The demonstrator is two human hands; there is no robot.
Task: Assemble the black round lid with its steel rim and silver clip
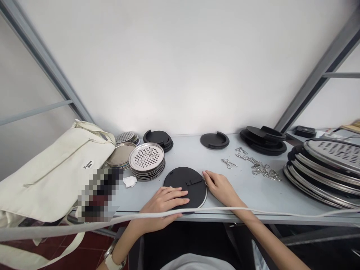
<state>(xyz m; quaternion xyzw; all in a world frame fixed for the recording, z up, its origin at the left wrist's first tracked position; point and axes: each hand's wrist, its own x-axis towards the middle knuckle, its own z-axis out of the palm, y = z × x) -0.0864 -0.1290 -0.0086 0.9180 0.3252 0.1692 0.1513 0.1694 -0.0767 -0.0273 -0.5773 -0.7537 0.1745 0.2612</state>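
Note:
A round black disc (180, 187) with a thin silvery rim and a small raised bar on its face lies near the table's front edge. My left hand (163, 206) rests on its lower left part, fingers stretched out and slightly apart. At the disc's right edge is my right hand (221, 187), its fingers bent and drawn together against the rim; whatever sits between the fingertips is too small to tell. Loose bent-wire metal clips (263, 168) lie to the right of the disc, with a separate pair of clips (229, 163) closer to it.
Left stand stacked perforated metal discs (146, 157), plain discs (121, 154), a crumpled white piece (129, 182) and a cream bag (56, 168). Black round holders (215, 140) line the back. A tall disc stack (332, 168) stands right. A white cable (267, 211) crosses in front.

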